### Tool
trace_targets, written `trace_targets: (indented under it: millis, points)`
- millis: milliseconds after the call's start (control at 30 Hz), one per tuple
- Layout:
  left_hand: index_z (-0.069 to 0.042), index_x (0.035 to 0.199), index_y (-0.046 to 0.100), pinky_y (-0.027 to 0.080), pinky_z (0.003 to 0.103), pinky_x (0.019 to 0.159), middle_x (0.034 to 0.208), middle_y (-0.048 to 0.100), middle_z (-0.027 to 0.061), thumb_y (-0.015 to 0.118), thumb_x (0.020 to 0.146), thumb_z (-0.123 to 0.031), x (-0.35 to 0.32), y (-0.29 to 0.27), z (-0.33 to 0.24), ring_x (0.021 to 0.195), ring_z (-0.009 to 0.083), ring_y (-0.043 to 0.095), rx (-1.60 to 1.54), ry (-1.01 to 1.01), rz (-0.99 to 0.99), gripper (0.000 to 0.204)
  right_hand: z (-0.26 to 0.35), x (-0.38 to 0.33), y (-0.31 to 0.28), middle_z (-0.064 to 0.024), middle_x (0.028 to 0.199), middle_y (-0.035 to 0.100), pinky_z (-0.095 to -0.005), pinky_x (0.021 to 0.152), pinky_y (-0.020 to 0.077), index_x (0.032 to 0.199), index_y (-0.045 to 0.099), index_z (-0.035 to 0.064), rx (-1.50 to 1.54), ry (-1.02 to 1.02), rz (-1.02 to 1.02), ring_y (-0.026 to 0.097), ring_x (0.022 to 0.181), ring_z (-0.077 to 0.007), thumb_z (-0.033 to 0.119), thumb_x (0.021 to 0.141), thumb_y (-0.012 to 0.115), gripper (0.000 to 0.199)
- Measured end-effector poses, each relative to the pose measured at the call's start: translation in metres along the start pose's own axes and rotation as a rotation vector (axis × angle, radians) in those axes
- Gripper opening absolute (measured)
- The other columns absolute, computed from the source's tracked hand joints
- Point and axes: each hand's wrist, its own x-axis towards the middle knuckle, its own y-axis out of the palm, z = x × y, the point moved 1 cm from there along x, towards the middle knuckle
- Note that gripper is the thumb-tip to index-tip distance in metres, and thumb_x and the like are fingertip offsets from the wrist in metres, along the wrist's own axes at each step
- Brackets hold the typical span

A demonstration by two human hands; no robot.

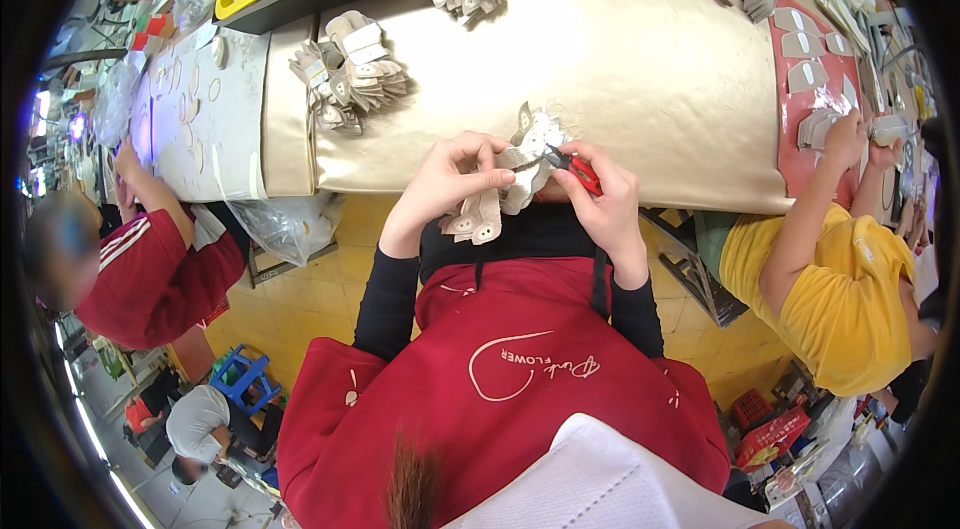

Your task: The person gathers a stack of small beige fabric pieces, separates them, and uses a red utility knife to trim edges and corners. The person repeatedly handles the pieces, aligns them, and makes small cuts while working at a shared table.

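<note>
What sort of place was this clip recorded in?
Probably a small shoe-parts or leather-goods workshop. Stacks of cut beige pieces lie on a long gold-covered worktable, the right hand works red-handled snips on one, and co-workers sit alongside.

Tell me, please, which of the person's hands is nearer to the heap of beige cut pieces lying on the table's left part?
Left. The left hand lies below and slightly right of the heap of beige cut pieces; the right hand, gripping red-handled snips, is farther right.
</note>
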Motion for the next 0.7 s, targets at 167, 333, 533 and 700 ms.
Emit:
trace_targets:
  millis: [167,333,533,700]
  points:
    - [-0.002,0.123,0.067,0.049,0.031,0.096,0.117,0.068,0.0085,0.080,0.083,-0.004,-0.001,0.012,-0.011,0.105,0.0139,0.060,0.038,0.074,-0.063,0.041,0.000,0.002,0.000,-0.0134,0.091,0.074,-0.0347,0.065,0.0555,0.108,0.070,0.0047,-0.054,-0.035,0.002,0.073,0.076,-0.0277,0.009,0.086,0.074,0.023]
    - [-0.001,0.123,0.070,0.050,0.028,0.094,0.115,0.068,0.0079,0.078,0.086,-0.006,0.001,0.013,-0.009,0.105,0.0141,0.063,0.015,-0.064,-0.108,0.038,0.000,0.004,0.004,-0.0097,0.086,0.071,-0.0348,0.060,0.0527,0.112,0.073,0.0089,-0.112,-0.140,-0.027,0.069,0.068,-0.0259,0.008,0.084,0.074,0.028]
    - [-0.003,0.109,0.077,0.051,0.030,0.083,0.097,0.065,0.0089,0.079,0.087,-0.017,0.005,0.016,0.000,0.092,0.0164,0.063,0.112,-0.009,-0.186,0.026,0.003,0.005,0.007,-0.0034,0.073,0.062,-0.0345,0.053,0.0470,0.115,0.075,0.0158,-0.290,-0.234,-0.030,0.060,0.057,-0.0210,0.011,0.085,0.073,0.031]
    - [-0.003,0.107,0.077,0.052,0.030,0.083,0.099,0.065,0.0093,0.079,0.086,-0.016,0.004,0.020,-0.003,0.092,0.0161,0.064,0.165,0.007,-0.197,0.025,0.003,0.005,0.009,-0.0019,0.074,0.061,-0.0335,0.053,0.0462,0.118,0.075,0.0179,-0.334,-0.242,-0.016,0.059,0.058,-0.0194,0.013,0.086,0.072,0.033]
